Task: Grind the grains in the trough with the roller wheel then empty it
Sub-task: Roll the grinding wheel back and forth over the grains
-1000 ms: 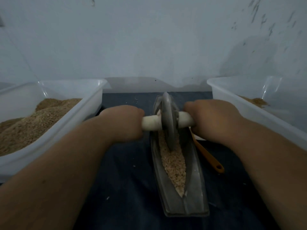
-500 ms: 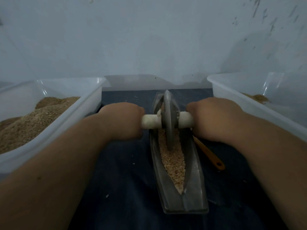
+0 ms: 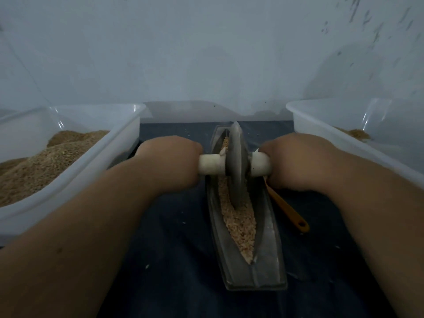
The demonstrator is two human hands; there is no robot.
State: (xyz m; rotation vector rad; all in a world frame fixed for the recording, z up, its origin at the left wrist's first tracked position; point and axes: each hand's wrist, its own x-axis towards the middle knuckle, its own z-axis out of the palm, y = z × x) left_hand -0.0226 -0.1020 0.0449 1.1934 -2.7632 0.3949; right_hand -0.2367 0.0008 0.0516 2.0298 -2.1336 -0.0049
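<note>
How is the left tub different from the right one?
The left tub holds a big heap of brown grain; the right tub shows only a small pile. The left tub looks well filled, the right tub mostly bare. Both are pale plastic tubs.

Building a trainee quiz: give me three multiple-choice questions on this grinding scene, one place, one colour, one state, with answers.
1. Where does the orange-handled tool lie? A) right of the grey metal trough B) left of it C) inside it
2. What colour is the bar handle through the grey roller wheel? A) orange B) white C) black
3. What are the left hand and right hand doing? A) resting flat B) lifting the trough C) gripping the handle ends
Answers: 1A, it lies by the trough's right edge; 2B, white shows either side of the wheel; 3C, each hand wraps one end.
</note>
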